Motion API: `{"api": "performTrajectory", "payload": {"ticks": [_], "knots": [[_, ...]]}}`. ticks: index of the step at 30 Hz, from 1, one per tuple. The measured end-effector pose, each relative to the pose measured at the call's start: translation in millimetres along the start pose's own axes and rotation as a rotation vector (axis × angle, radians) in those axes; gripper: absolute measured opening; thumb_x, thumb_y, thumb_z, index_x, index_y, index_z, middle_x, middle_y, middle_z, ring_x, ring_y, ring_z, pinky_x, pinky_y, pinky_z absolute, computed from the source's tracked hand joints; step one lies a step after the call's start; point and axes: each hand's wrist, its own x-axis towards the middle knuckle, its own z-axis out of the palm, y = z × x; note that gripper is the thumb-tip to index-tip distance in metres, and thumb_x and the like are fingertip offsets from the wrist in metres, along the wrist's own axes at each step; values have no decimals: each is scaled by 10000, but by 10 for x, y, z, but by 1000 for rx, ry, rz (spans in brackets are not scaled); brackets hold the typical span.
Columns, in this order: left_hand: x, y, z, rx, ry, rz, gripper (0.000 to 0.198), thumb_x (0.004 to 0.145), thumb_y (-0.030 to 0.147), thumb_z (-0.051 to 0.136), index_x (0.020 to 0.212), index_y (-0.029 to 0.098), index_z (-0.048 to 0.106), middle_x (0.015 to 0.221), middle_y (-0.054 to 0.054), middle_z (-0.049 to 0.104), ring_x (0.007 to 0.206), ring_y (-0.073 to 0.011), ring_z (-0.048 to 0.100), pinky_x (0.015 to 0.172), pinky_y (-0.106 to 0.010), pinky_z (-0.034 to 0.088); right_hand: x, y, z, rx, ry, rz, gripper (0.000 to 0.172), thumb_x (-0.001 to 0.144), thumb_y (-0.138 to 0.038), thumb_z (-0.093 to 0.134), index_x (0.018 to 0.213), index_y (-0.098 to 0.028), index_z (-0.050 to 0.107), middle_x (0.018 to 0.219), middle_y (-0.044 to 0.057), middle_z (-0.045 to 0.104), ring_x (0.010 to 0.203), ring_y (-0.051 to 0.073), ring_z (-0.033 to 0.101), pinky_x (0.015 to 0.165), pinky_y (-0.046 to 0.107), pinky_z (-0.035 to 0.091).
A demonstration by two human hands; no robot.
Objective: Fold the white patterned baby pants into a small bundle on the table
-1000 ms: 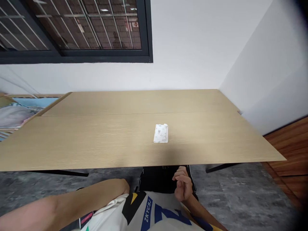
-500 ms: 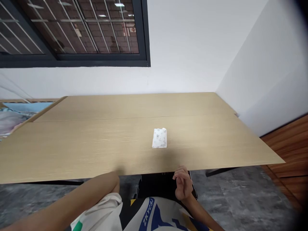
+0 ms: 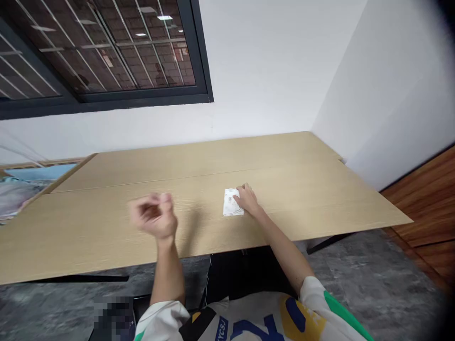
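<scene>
A small white folded cloth with a faint print (image 3: 230, 204) lies on the light wooden table (image 3: 320, 194), near its middle. My right hand (image 3: 249, 201) rests on the right side of the cloth, its fingers laid over the edge. My left hand (image 3: 155, 217) hovers above the table to the left of the cloth, blurred by motion, with its fingers curled in; whether anything is in it does not show.
The table runs to a white wall at the back and the right. A dark-framed window (image 3: 106, 52) is above the back left. Grey floor lies below the near edge, wooden flooring (image 3: 426, 208) at the right.
Both hands have come up from my lap over the table. The right hand has reached forward onto the cloth. The left hand has risen above the table at the left.
</scene>
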Motion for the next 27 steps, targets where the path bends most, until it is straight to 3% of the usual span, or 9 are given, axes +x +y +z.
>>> {"api": "performTrajectory", "payload": {"ticks": [2, 3, 5, 8, 11, 16, 20, 23, 27], "knots": [[-191, -92, 286, -10, -282, -134, 333, 950, 505, 652, 1003, 178, 617, 799, 3, 641, 661, -121, 608, 626, -253, 515, 48, 63, -3, 23, -71, 14, 312, 940, -305, 658, 1225, -185, 615, 1228, 134, 550, 1135, 262, 531, 979, 347, 419], [-320, -121, 420, 2, -499, -224, 316, 960, 499, 628, 999, 185, 621, 781, -2, 652, 670, -134, 620, 636, -262, 518, 38, 112, -17, 36, -102, 13, 313, 921, -291, 671, 1212, -188, 614, 1206, 125, 555, 1132, 257, 529, 975, 335, 417], [-628, -131, 643, 93, -833, -288, 303, 975, 480, 589, 1012, 186, 650, 912, -56, 709, 817, -183, 671, 777, -328, 554, -59, 242, -72, 52, -155, -4, 276, 886, -258, 680, 1147, -187, 624, 1139, 105, 568, 1116, 252, 530, 963, 320, 415], [-1156, -22, 845, 199, -1095, -174, 367, 912, 477, 681, 1127, 181, 655, 1149, -120, 702, 1104, -275, 650, 1003, -433, 510, -414, 487, -233, 79, -166, -33, 182, 845, -233, 678, 1014, -183, 633, 1050, 84, 579, 1074, 247, 543, 936, 310, 422], [-1652, 228, 925, 83, -1305, -66, 440, 902, 468, 702, 1229, 183, 630, 1242, -119, 677, 1185, -286, 617, 1062, -439, 478, -1010, 740, -514, 128, -66, -26, 106, 831, -266, 667, 885, -191, 616, 981, 69, 594, 1024, 246, 565, 900, 313, 440], [-2153, 915, 950, -192, -1417, 81, 524, 841, 592, 753, 1211, 233, 662, 1278, -88, 656, 1226, -281, 595, 1114, -436, 438, -2254, 1069, -1217, 269, 48, 162, 258, 922, -472, 578, 889, -217, 601, 832, 17, 660, 782, 212, 620, 716, 303, 470], [-2345, 1518, 936, -509, -1555, 103, 628, 761, 646, 807, 1251, 289, 643, 1323, -39, 658, 1280, -254, 595, 1180, -410, 408, -3010, 1168, -1662, 299, 284, 384, 326, 847, -549, 652, 889, -225, 633, 777, 6, 687, 663, 207, 623, 609, 301, 472], [-2483, 1855, 929, -633, -1595, 55, 755, 752, 654, 804, 1372, 307, 549, 1397, -39, 621, 1324, -249, 590, 1165, -415, 464, -3279, 1140, -1784, 284, 488, 573, 381, 790, -596, 700, 887, -231, 656, 725, -2, 677, 565, 196, 589, 519, 304, 444], [-2625, 2098, 912, -687, -1421, 46, 921, 768, 617, 810, 1526, 290, 400, 1523, -59, 531, 1376, -242, 564, 1178, -401, 489, -3348, 1079, -1789, 227, 650, 730, 391, 764, -574, 714, 926, -218, 694, 693, 13, 660, 570, 225, 616, 498, 324, 454]]}}
